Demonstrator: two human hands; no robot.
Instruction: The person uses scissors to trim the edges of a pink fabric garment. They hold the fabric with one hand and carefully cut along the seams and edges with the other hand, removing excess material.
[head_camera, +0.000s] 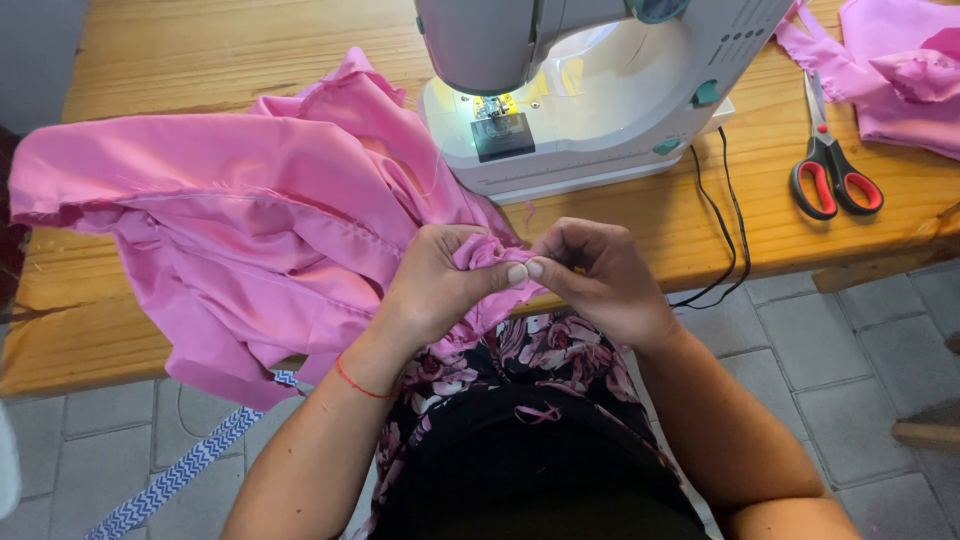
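Note:
A large piece of pink fabric (230, 200) lies spread over the left half of the wooden table (180, 50) and hangs over its front edge. My left hand (440, 285) grips a bunched fold of this fabric just in front of the table edge. My right hand (600, 275) pinches the same fold from the right, its thumb tip touching my left thumb tip. A white sewing machine (590, 80) stands behind my hands, its lamp lit over the needle plate (497, 118).
Red-handled scissors (830, 170) lie on the table at the right. More pink fabric (890, 70) sits at the far right corner. Two black cables (725, 220) drop from the machine over the table edge. A blue-and-white zigzag strap (190, 465) hangs toward the tiled floor.

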